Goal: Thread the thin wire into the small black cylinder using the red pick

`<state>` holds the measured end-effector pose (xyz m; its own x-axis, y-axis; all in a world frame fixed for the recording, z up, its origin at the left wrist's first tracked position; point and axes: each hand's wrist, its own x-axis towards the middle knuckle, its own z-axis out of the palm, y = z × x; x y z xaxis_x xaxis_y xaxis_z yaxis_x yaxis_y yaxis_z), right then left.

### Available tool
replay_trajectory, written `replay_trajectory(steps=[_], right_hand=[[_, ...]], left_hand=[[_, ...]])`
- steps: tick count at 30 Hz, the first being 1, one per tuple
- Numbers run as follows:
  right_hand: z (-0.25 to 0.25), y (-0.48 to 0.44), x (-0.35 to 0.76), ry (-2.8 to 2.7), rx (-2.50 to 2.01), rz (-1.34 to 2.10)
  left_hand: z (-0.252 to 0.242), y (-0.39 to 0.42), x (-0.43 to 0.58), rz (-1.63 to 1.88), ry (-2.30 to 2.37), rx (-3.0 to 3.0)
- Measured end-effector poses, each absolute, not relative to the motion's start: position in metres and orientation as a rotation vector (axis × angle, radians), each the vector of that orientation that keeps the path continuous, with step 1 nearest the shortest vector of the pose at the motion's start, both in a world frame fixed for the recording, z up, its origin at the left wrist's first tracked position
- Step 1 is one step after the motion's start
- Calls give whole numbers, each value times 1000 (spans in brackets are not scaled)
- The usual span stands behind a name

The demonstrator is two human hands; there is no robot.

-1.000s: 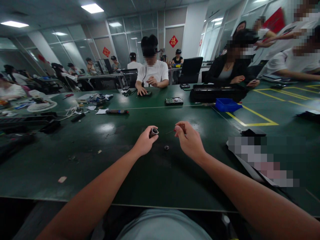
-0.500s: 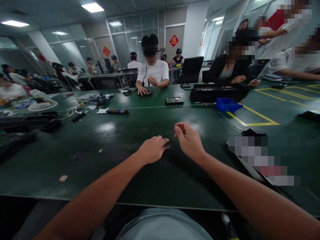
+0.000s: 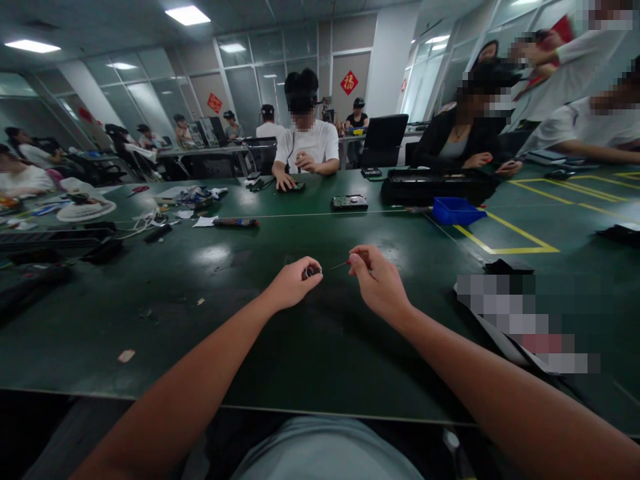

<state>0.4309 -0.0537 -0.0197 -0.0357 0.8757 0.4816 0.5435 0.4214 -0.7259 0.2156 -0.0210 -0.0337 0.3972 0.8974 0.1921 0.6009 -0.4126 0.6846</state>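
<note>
- Small round part (image 3: 311,272), dark with a pale rim: held in the left hand (image 3: 292,285), between thumb and curled fingers, above the near side of the green table (image 3: 300,360). Long axis mostly covered by the fingers; cannot be told.
- Thin tool (image 3: 341,265), red at the grip: pinched between thumb and fingertips of the right hand (image 3: 381,281). Shaft runs leftward across the view and dips slightly toward the wearer.
- Key relation: tip of the tool points at the round part from its right, near but apart, a narrow gap between. Left hand has the part; right hand stands just beyond the gap.
- Blue tray (image 3: 459,211): farther off, beyond the right hand and to its right; contents not made out.
- Long black casing (image 3: 435,189): behind the blue tray, lying crosswise; interior too dark to read.
- Circuit-board unit (image 3: 349,201): flat on the table beyond both hands, left of the blue tray.
- Co-worker's hand (image 3: 285,181): across the table, resting on a dark device (image 3: 299,187).
</note>
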Motion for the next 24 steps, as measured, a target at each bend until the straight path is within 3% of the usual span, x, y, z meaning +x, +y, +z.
replay_trajectory(steps=[6,15,24], right_hand=[[-19,-54,432,-1710,-1252,452],[-21,-53,432,-1709,-1250,453],[-19,-53,432,-1712,-1231,451]], left_hand=[[-29,7,190,1180,1190,1515],[-3,22,152,1517,1101,734],[29,7,62,1745,1268,542]])
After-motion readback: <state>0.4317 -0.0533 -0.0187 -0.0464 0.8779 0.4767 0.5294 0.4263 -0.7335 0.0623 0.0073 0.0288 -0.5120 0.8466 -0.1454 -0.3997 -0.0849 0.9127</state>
